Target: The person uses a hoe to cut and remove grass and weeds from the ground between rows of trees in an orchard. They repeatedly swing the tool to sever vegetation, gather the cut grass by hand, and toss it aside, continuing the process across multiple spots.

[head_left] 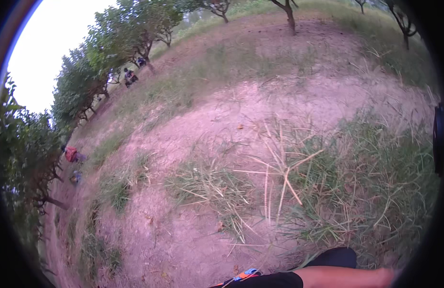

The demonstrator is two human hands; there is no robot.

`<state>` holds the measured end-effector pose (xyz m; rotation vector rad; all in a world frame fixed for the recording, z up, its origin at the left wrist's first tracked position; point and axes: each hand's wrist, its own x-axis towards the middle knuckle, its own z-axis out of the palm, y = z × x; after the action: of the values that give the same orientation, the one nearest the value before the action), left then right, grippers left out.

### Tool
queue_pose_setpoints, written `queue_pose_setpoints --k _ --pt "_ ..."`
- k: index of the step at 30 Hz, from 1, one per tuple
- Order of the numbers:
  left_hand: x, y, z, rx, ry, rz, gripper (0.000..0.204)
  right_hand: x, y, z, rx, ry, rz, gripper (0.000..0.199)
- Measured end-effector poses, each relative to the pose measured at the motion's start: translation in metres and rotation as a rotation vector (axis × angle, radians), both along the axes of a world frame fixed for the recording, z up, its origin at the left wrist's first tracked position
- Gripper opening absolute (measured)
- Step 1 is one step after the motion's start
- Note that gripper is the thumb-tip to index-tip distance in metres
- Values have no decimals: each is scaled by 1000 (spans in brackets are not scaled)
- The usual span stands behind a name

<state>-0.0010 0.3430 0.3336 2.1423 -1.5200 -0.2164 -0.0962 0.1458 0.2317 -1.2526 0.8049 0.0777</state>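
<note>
A bare forearm below a short black sleeve [274,280] stretches along the lower edge toward the right; from its direction I take it for my left arm. At its far end my left hand [386,276] is smeared and partly cut off, so its fingers and anything in them cannot be made out. Thick green grass [375,192] stands closest to it. Behind the forearm rises a dark rounded shape [333,258], apparently a clothed knee. My right hand is out of the picture. Pale dry grass stalks [285,170] spread like a star in front.
Loose grass clumps [214,185] lie on bare pinkish soil [183,230]. Leafy trees [128,36] line the left and far side. A person in red [71,153] and another in dark clothing [130,77] are near the trees. An orange and blue item [246,274] lies by the sleeve.
</note>
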Motion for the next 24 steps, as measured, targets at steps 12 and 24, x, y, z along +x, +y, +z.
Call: queue_pose_setpoints --k 12,24 --pt "-95 -43 17 176 48 -217 17 -105 13 -86 420 -151 -641 14" --pt "-103 -17 12 394 -115 -315 21 -97 -20 -175 -48 240 -722 15"
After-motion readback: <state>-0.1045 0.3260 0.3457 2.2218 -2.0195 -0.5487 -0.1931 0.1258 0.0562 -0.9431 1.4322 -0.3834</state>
